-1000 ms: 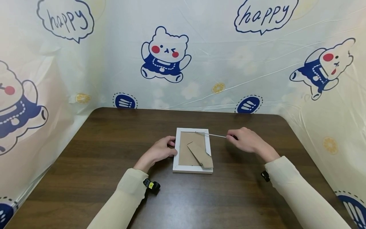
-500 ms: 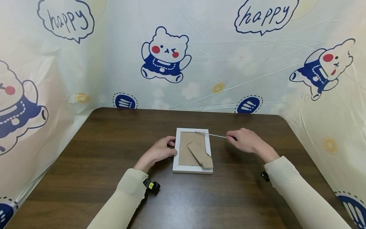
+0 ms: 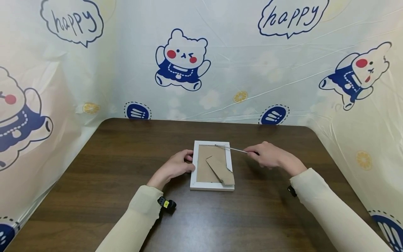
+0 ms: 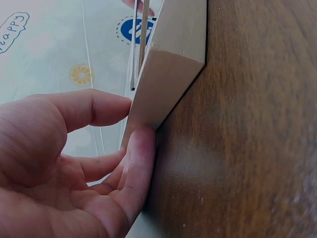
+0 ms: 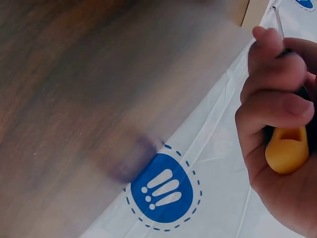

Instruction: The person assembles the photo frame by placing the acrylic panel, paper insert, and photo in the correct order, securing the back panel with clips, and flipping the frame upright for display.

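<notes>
1. Picture frame, rectangular with a white border [image 3: 207,186], lies back side up on the dark brown wood-grain table [image 3: 119,154], just below centre of the head view.
2. Thin tan backing board [image 3: 203,169] fills it; a tan flap [image 3: 221,171] slants across toward the lower right corner, overlapping the border.
3. Left hand [image 3: 176,163]: fingers loosely bent, thumb and fingertips against the left side, not wrapped round it.
4. Right hand [image 3: 270,154], right of centre: fingers curled firmly round a slim metal-shafted tool [image 3: 237,149] with a yellow-and-black handle [image 5: 287,157]. Tip lies at the board's upper edge; contact cannot be confirmed.
5. Estimate: frame light and rigid, likely to slide on smooth wood; board thin, probably dents under a point. Any glass is hidden.
6. Best hold: outer sides of the border, off the flap, which may swing.
</notes>
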A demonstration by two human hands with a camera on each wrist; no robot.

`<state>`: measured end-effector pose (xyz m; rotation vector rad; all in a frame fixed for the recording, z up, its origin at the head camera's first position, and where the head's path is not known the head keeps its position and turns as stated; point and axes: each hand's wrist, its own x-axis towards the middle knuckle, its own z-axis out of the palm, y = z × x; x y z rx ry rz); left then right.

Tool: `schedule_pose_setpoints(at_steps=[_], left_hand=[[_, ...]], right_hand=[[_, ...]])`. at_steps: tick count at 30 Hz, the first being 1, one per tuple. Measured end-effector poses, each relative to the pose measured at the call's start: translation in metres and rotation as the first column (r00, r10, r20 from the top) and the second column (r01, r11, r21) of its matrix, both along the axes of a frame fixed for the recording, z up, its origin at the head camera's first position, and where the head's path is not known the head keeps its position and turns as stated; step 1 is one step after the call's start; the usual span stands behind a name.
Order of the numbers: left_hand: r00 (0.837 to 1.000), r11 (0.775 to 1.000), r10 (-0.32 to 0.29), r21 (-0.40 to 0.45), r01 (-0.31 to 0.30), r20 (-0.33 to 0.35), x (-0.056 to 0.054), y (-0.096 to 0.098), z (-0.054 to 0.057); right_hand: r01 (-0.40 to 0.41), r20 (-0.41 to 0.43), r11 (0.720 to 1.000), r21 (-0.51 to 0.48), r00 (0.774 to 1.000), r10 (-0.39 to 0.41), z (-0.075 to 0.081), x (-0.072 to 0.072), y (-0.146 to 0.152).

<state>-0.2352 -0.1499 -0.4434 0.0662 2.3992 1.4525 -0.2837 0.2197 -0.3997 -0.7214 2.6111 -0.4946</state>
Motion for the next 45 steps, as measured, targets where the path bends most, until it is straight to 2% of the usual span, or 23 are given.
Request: schedule_pose_setpoints(at_steps=[9,17,25,36,45], left_hand=[[1.000,1.000,-0.001,-0.011,0.001,-0.021,0.000,0.001,0.001],[0.999,0.999,0.000,-0.047,-0.002,-0.048,0.002,0.004,0.002],[0.999,1.000,0.019,-0.003,-0.019,-0.030,0.004,0.007,0.001],[0.999,0.999,0.034,0.000,-0.034,-0.021,0.003,0.008,-0.001],[0.999,0.999,0.047,-0.013,-0.047,-0.021,0.003,0.010,-0.001]], right_hand=[[-0.020,-0.078,0.999,0.031,0.997,0.022,-0.009,0.000,-0.004],[-0.005,-0.078,1.000,0.029,0.997,0.008,-0.014,0.002,-0.004],[-0.015,-0.084,1.000,0.019,0.996,0.017,-0.015,0.005,-0.005],[-0.021,-0.108,0.999,0.039,0.994,0.025,-0.020,0.005,-0.005],[-0.019,-0.089,0.998,0.063,0.996,0.024,-0.023,0.006,-0.003]])
